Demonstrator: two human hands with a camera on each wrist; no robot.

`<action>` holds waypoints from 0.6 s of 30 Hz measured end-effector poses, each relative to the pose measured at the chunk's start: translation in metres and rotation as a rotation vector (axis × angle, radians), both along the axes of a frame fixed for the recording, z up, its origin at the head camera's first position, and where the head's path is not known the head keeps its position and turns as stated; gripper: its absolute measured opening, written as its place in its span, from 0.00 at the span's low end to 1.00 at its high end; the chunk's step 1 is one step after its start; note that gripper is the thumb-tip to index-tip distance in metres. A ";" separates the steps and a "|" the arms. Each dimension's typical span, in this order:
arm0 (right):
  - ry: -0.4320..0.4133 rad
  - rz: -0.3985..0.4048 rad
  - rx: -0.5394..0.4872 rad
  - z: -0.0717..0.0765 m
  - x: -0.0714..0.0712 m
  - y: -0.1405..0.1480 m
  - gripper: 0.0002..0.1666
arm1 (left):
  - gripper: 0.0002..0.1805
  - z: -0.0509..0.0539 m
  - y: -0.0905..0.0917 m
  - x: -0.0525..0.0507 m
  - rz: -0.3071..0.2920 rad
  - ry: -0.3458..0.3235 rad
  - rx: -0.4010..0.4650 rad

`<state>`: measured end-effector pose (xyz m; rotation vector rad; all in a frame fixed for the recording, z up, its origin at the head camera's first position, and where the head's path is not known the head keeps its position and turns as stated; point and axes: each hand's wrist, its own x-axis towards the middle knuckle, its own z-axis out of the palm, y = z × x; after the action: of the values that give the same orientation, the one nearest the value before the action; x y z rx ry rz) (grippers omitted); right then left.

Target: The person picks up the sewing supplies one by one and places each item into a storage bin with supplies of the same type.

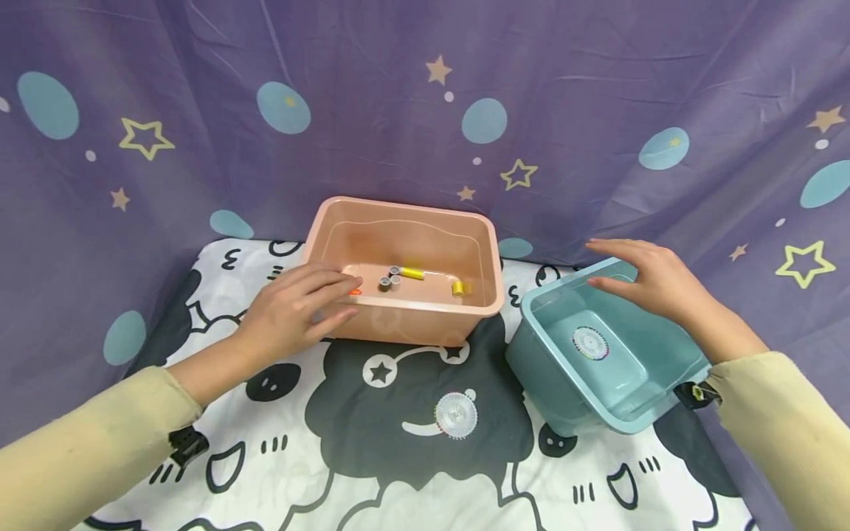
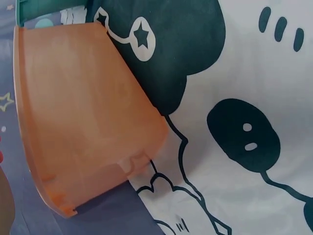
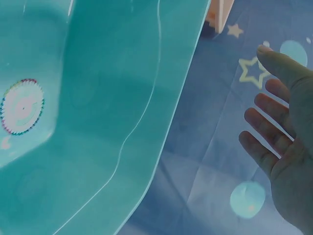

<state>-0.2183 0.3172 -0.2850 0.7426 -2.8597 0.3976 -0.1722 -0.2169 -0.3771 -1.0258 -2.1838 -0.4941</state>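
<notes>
My left hand (image 1: 292,302) is above the near left rim of the pink bin (image 1: 425,321). Its fingertips pinch a small orange-red thing (image 1: 355,292), mostly hidden by the fingers, so its kind is unclear. On the pink bin's floor lie small dark thread spools (image 1: 385,284), a yellow tube-like piece (image 1: 412,273) and a yellow spool (image 1: 458,288). The right hand (image 1: 647,280) hovers over the far side of the teal bin (image 1: 551,383), thumb apart from the fingers, holding nothing. Inside that bin lies a pin wheel (image 1: 590,344) with coloured heads around its edge.
A second pin wheel (image 1: 455,415) lies on the patterned cloth (image 1: 432,501), in front of the two bins. The teal bin stands angled to the right of the pink one. Behind both hangs a purple curtain (image 1: 385,133) with stars and ovals.
</notes>
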 end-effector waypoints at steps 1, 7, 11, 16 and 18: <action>0.000 -0.016 0.000 -0.002 0.001 0.004 0.37 | 0.28 0.000 0.002 0.000 -0.010 0.004 0.000; 0.009 -0.088 -0.021 -0.011 0.012 0.029 0.37 | 0.26 0.000 0.014 0.005 -0.077 0.016 -0.009; 0.016 -0.113 -0.024 -0.017 0.020 0.042 0.36 | 0.25 -0.002 0.021 0.007 -0.113 0.020 -0.026; 0.008 -0.175 -0.057 -0.024 0.030 0.059 0.35 | 0.27 -0.005 0.029 0.009 -0.154 0.015 -0.041; -0.006 -0.209 -0.082 -0.027 0.034 0.065 0.34 | 0.26 -0.007 0.032 0.009 -0.170 0.013 -0.045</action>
<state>-0.1839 0.3826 -0.3118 0.4240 -2.8681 0.4833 -0.1630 -0.1849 -0.3844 -1.2432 -2.1148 -0.5154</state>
